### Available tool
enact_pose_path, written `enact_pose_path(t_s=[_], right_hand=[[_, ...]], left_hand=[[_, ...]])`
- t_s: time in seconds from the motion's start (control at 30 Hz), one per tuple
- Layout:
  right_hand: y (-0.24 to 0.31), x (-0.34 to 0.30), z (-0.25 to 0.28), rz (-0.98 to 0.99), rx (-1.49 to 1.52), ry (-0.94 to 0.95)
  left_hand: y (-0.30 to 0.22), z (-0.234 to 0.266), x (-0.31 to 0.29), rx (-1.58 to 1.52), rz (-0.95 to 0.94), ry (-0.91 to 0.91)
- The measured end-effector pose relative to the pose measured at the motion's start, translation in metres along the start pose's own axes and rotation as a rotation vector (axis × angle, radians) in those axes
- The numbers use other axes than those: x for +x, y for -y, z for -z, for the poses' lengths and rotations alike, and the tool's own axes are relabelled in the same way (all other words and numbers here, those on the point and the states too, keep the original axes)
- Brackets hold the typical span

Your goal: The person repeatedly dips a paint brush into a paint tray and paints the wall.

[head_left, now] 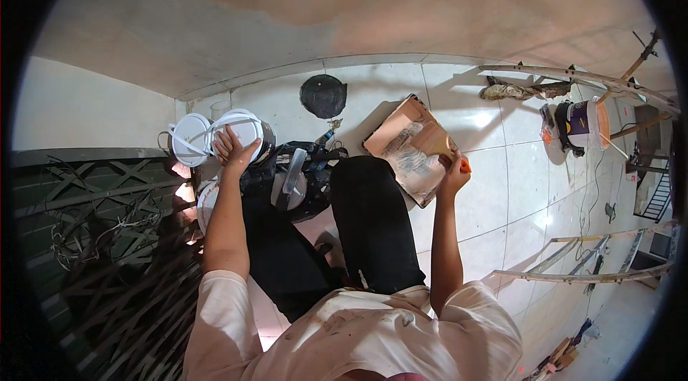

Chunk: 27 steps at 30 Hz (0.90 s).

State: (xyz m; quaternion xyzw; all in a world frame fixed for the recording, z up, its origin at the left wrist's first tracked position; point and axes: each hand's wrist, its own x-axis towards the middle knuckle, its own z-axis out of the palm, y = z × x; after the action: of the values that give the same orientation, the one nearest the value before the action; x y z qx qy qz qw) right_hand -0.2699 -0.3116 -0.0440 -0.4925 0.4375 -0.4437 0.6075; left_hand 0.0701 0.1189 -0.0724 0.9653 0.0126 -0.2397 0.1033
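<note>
My left hand [235, 148] rests with fingers spread on the white lid of a bucket [246, 123] at the left. My right hand [453, 170] is closed round a paintbrush [436, 145] with an orange handle end, its pale bristle end over the paint tray. The tray [395, 122] lies tilted on the floor, its inside smeared with peach-coloured paint. A second white-lidded bucket [191, 139] stands left of the first. Black plastic bags [315, 198] lie between the buckets and my knees.
A black round lid [323, 96] lies near the painted wall [344, 16]. At the right stand a dark bucket [575, 123] and ladder-like frames [573, 277]. A folding metal gate [122, 252] lines the left. Cables [596, 187] trail over the tiles.
</note>
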Motion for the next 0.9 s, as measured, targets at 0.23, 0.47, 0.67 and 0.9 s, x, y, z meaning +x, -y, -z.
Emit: enact_pose_path(t_s=[0.23,0.47,0.67,0.9], right_hand=[[-0.054,0.016,0.045,0.103,-0.148,0.018],[-0.084,0.007,0.101,-0.025,-0.201,0.037],[-0.012,0.041,0.085,-0.207,0.041,-0.031],[0.204,0.109,-0.102,0.249,0.194,0.461]], left_hand=[[-0.022,-0.004,0.003,-0.007,-0.008,-0.001],[-0.027,-0.007,-0.011,-0.053,-0.004,0.031],[-0.022,-0.011,-0.015,-0.146,-0.027,-0.009],[-0.033,0.001,-0.019,-0.163,-0.023,0.02]])
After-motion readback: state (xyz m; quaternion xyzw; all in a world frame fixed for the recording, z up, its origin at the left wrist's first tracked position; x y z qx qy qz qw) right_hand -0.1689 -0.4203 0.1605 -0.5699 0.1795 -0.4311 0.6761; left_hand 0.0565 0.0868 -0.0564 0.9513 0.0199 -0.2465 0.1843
